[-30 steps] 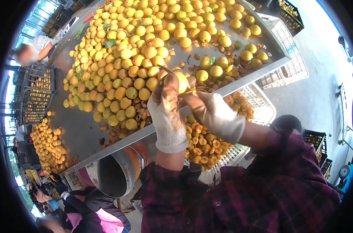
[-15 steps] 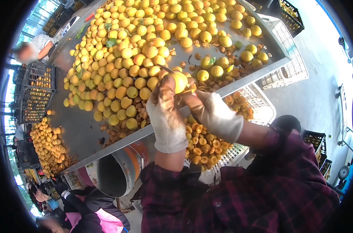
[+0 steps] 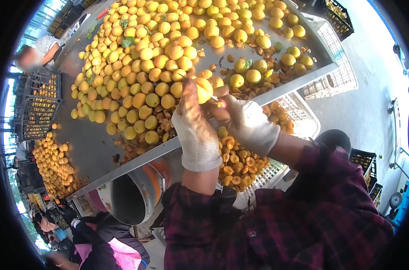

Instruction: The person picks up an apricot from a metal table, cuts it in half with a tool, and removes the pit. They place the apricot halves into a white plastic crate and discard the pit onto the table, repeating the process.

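My left hand (image 3: 196, 135), in a white glove stained brown at the fingers, is closed around a yellow apricot (image 3: 204, 91) above the metal table's near edge. Close beside it, my gloved right hand (image 3: 247, 120) is closed with its fingertips near the fruit. A small tool with a red end (image 3: 221, 104) shows between the right fingers; the rest of it is hidden. Behind the hands lies a large heap of whole apricots (image 3: 141, 67). Below them, a white crate (image 3: 276, 173) holds opened apricot halves (image 3: 242, 166).
The metal table's raised rim (image 3: 128, 170) runs in front of me. Fruit scraps and several apricots lie at its right. A round bin (image 3: 130, 198) stands below the edge. Black crates (image 3: 42, 105) are stacked at left, near a person in a striped top (image 3: 46, 45). Another person (image 3: 110, 247) is at lower left.
The apricot has turned in my left hand and shifted slightly left, with a groove now facing me. My right hand has tilted, and the red end of the tool now shows.
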The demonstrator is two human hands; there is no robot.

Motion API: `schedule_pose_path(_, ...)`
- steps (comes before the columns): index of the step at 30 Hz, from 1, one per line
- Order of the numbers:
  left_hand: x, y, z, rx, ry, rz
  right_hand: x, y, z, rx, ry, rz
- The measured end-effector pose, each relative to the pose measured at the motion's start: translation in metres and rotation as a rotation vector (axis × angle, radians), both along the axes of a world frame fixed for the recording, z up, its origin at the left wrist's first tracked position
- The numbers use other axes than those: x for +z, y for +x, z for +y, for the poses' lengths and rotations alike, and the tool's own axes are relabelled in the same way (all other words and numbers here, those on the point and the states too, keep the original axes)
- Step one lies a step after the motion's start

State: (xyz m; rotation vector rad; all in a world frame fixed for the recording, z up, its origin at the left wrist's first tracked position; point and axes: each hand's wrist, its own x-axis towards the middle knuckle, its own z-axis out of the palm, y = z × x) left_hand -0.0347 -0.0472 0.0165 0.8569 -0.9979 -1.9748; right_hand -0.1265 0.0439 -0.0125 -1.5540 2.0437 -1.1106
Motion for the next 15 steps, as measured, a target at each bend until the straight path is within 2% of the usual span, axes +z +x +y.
schedule_pose_path(2,-0.003,-0.003,-0.001,0.091,0.047,0.116,-0.002,0.007,-0.006,-0.008,-0.026,-0.002)
schedule_pose_path(4,-0.003,-0.006,-0.002,0.087,0.067,0.100,0.002,0.019,-0.012,-0.042,0.011,-0.342)
schedule_pose_path(5,-0.003,-0.006,-0.002,0.085,0.087,0.083,0.007,0.024,-0.012,-0.025,-0.063,-0.419)
schedule_pose_path(6,-0.004,-0.006,-0.002,0.082,0.108,0.065,0.005,0.022,-0.012,-0.022,-0.061,-0.422)
schedule_pose_path(8,-0.006,-0.004,-0.003,0.071,0.092,0.081,0.003,0.016,-0.013,-0.034,0.104,-0.255)
schedule_pose_path(11,-0.007,-0.002,-0.004,0.065,0.120,0.156,0.015,0.007,-0.010,0.029,0.168,-0.181)
schedule_pose_path(12,-0.009,0.000,-0.004,0.072,0.165,0.211,0.015,0.008,-0.011,0.030,0.171,-0.184)
schedule_pose_path(14,-0.010,0.000,-0.004,0.084,0.162,0.186,0.016,0.008,-0.014,0.036,0.213,-0.382)
schedule_pose_path(15,-0.010,-0.001,-0.005,0.093,0.154,0.164,0.014,0.010,-0.015,0.038,0.210,-0.379)
